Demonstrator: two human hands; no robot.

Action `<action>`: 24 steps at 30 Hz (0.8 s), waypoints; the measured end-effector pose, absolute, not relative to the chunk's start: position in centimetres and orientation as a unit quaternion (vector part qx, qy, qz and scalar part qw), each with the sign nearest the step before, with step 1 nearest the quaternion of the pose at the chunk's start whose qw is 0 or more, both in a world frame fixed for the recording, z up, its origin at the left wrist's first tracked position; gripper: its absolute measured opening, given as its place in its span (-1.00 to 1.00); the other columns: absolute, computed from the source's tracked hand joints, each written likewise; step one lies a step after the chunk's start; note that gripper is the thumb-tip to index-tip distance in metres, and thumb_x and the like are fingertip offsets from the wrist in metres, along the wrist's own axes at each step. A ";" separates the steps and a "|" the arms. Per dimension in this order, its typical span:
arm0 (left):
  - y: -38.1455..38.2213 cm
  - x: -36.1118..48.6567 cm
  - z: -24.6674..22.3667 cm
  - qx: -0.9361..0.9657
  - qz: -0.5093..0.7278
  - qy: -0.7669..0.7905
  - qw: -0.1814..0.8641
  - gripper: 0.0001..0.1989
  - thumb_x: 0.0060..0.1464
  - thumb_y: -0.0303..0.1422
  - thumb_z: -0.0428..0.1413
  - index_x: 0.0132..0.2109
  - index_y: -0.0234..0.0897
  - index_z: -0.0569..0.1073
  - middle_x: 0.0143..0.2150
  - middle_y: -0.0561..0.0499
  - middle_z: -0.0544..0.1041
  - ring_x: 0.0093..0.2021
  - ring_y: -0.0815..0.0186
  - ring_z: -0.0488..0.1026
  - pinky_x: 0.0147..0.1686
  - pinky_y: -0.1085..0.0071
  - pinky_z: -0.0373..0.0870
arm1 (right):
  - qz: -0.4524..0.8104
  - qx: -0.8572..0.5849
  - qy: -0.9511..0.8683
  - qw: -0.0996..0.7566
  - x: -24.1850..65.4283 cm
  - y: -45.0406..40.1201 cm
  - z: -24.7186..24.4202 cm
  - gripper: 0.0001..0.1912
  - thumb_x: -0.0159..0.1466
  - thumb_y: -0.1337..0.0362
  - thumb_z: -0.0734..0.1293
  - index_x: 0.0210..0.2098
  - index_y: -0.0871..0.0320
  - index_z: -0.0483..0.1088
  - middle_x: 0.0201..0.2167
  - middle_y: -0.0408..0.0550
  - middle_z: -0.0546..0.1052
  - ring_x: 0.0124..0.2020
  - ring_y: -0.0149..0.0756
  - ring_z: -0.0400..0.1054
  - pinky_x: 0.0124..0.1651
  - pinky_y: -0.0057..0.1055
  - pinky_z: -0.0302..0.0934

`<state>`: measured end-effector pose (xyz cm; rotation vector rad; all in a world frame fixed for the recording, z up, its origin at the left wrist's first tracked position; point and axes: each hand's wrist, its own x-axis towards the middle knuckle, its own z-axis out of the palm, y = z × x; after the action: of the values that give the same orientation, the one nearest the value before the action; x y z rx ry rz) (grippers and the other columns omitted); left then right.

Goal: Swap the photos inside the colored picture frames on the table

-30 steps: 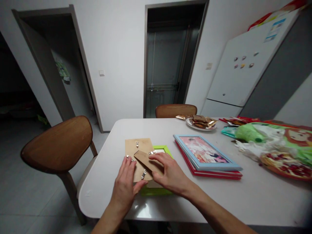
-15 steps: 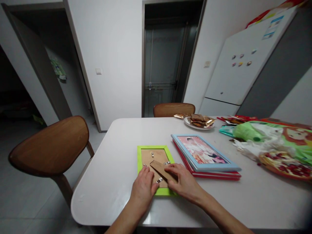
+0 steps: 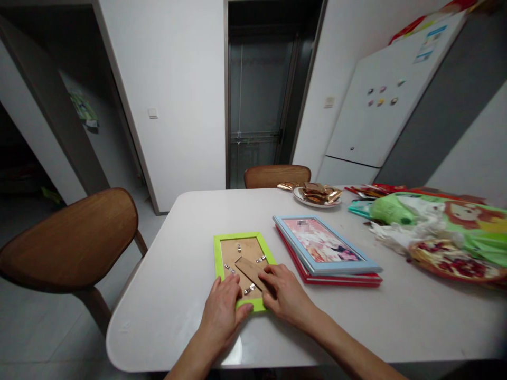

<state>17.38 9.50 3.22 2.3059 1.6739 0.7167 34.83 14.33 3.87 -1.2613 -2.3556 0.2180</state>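
Observation:
A lime-green picture frame (image 3: pixel 217 264) lies face down on the table, its brown backboard (image 3: pixel 253 247) showing. Small metal clips (image 3: pixel 249 288) sit on the board, and a brown stand leg (image 3: pixel 249 270) runs slantwise across it. At the frame's lower left corner my left hand (image 3: pixel 222 306) is closed on the border, fingers over the left side and thumb on the bottom rail. My right hand (image 3: pixel 288 295) closes around the lower end of the stand leg near the right side; its fingertips partly cover that end.
Right of my hands, a light-blue picture frame (image 3: pixel 376 265) rests on red frames (image 3: pixel 340 281). Farther back stands a plate (image 3: pixel 312 203) of gold-wrapped packets. Bags (image 3: pixel 396 211) and a dish of red-and-white food (image 3: pixel 443 258) occupy the right side. A wooden chair (image 3: pixel 71 237) is at left.
The view has shifted slightly, so everything sits a little farther left. My left hand has slid down toward the frame's bottom edge, uncovering the left clip. My right hand stays at the stand leg.

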 end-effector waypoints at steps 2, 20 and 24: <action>9.1 17.1 3.3 0.787 0.239 0.559 0.108 -0.74 -0.13 -0.28 0.13 -0.24 -0.30 0.37 0.03 -0.13 0.34 0.07 0.15 0.21 0.08 0.01 0.00 | 0.074 -0.457 -0.858 0.221 34.9 14.5 4.0 -0.71 0.05 0.33 0.19 -0.22 0.17 0.38 -0.21 0.02 0.36 -0.20 -0.23 0.16 -0.15 -0.34 0.06; 8.6 16.8 3.2 0.785 0.220 0.571 0.098 -0.64 -0.21 -0.34 0.15 -0.18 -0.34 0.36 0.06 -0.20 0.30 0.10 0.11 0.17 0.11 0.02 -0.03 | 0.014 -0.523 -0.834 0.177 34.2 18.5 3.9 -0.80 0.13 0.38 0.11 -0.38 0.22 0.35 -0.33 0.02 0.28 -0.29 -0.30 0.13 -0.20 -0.43 -0.02; 8.4 16.8 3.1 0.785 0.216 0.572 0.094 -0.52 -0.19 -0.34 0.13 -0.06 -0.40 0.30 0.07 -0.23 0.29 0.10 0.13 0.17 0.12 0.06 -0.03 | 0.029 -0.522 -0.830 0.193 34.2 18.3 3.4 -0.80 0.13 0.39 0.10 -0.40 0.23 0.34 -0.34 0.02 0.28 -0.29 -0.32 0.14 -0.20 -0.45 0.00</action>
<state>16.79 8.42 3.13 2.3302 1.6977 0.6422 34.24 18.34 3.42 -1.4647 -2.3291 0.0815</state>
